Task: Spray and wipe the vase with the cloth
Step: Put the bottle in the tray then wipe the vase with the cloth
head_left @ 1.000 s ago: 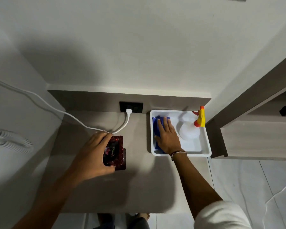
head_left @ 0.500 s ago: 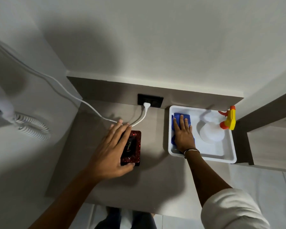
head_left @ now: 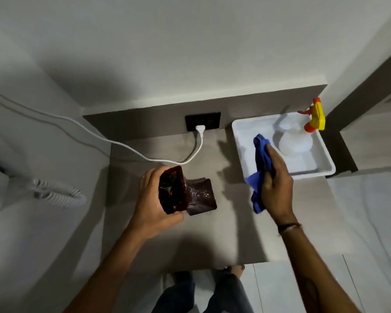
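Observation:
A dark red square vase point(head_left: 185, 193) is tilted toward the left over the grey counter point(head_left: 212, 233), and my left hand point(head_left: 154, 199) grips it around its rim end. My right hand point(head_left: 277, 188) holds a blue cloth point(head_left: 259, 172) lifted at the front left edge of the white tray point(head_left: 321, 168), to the right of the vase. A clear spray bottle point(head_left: 295, 141) with a yellow and orange trigger head point(head_left: 315, 116) stands inside the tray at the back.
A white cable point(head_left: 122, 145) runs across the counter's back to a black wall socket point(head_left: 202, 120). A coiled white cord point(head_left: 54, 195) hangs at the left wall. A wooden cabinet point(head_left: 370, 141) stands right of the tray. Tiled floor lies below.
My left hand has closed on the vase and tipped it off its base. My right hand has picked the blue cloth up out of the tray.

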